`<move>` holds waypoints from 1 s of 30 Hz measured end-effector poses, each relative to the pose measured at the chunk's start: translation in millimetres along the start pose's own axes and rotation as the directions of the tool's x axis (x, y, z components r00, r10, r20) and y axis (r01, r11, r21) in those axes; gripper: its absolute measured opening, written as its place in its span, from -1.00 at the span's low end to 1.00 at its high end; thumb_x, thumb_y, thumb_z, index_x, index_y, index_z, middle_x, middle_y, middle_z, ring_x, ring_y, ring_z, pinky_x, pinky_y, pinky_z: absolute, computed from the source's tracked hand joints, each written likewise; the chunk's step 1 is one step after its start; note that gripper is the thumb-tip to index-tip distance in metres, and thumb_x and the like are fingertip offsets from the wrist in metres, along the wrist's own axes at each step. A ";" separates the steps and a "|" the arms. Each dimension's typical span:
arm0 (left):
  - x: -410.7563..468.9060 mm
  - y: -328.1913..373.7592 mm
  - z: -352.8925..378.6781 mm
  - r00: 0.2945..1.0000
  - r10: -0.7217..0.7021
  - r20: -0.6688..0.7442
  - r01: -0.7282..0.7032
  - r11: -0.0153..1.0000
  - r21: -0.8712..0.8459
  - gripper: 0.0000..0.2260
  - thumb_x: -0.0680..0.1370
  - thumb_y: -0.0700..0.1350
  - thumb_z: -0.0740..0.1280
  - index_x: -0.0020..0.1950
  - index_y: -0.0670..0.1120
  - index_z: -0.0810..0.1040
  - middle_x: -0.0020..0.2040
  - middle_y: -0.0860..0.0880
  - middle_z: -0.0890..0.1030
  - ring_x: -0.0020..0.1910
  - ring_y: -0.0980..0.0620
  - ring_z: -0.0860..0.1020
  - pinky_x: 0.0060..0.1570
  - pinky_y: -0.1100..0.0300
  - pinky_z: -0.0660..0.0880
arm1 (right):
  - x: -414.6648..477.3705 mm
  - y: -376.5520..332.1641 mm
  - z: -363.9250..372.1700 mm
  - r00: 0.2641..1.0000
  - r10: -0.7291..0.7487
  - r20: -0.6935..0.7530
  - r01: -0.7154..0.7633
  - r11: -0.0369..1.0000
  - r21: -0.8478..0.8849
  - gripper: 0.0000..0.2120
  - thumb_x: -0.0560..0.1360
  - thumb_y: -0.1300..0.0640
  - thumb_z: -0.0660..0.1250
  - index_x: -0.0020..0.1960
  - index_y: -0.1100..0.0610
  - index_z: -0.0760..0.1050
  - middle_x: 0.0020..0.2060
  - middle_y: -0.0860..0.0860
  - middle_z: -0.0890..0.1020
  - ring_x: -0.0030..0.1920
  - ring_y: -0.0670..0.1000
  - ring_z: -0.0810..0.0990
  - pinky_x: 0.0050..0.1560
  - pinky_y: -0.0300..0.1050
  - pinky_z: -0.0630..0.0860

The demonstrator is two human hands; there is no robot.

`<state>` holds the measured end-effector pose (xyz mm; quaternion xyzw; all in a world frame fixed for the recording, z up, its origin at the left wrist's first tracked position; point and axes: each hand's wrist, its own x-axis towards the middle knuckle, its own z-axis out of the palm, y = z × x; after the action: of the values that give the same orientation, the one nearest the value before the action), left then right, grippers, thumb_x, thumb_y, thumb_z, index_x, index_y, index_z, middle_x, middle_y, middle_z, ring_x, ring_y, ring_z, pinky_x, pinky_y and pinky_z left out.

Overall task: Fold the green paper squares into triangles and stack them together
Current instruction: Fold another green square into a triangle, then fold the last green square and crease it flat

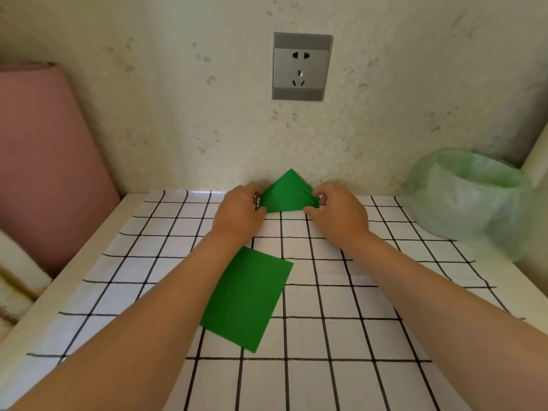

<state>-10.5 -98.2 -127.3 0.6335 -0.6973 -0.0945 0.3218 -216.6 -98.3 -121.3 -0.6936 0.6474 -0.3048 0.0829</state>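
Green paper square (pixel 247 295) lies flat on the checked surface (pixel 370 292); over by the wall, left hand (pixel 240 210) and right hand (pixel 338 209) pinch the triangle stack (pixel 286 192) at its base corners.

Both forearms (pixel 166 295) are bare, as are the left hand (pixel 240 211) and right hand (pixel 338 211).

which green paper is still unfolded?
The flat green sheet lying alone, nearer the person. The others are folded triangles stacked by the wall, held between left hand and right hand.
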 end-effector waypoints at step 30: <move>-188.2 -25.4 -114.0 0.891 0.023 0.453 -0.155 0.955 0.255 -0.34 0.55 0.31 0.19 0.58 0.11 0.09 0.60 0.08 0.00 0.57 0.08 -0.07 0.52 0.09 -0.07 | -174.9 -93.9 -21.8 0.775 -0.333 0.537 0.424 0.904 -0.052 -0.40 0.55 -0.23 0.25 0.53 -0.11 0.22 0.56 -0.06 0.21 0.54 0.02 0.14 0.52 0.07 0.05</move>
<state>73.4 106.4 -114.6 0.6015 -0.7872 -0.1209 0.0634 -144.3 87.6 -111.1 -0.8700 0.4715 -0.0618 0.1305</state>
